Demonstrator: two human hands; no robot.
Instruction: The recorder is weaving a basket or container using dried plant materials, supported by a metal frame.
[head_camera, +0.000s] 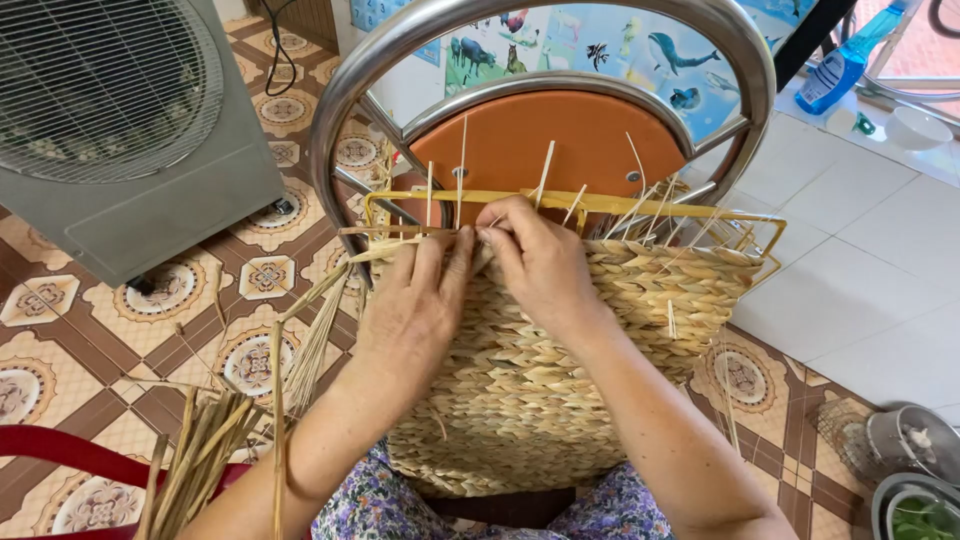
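Observation:
A half-woven straw basket (560, 370) on a yellow wire frame (600, 203) rests on my lap, leaning against a metal chair (560, 40) with an orange seat. My left hand (415, 305) lies on the woven wall near the top left edge, fingers pinching straw strands (395, 245). My right hand (540, 265) sits beside it, fingertips gripping strands at the rim. Loose straw ends stick up along the frame.
A grey fan unit (120, 120) stands on the patterned tile floor at left. A bundle of straw (200, 460) lies at lower left over a red rim (60, 455). A spray bottle (840, 60) stands at upper right; metal pots (915, 465) sit at lower right.

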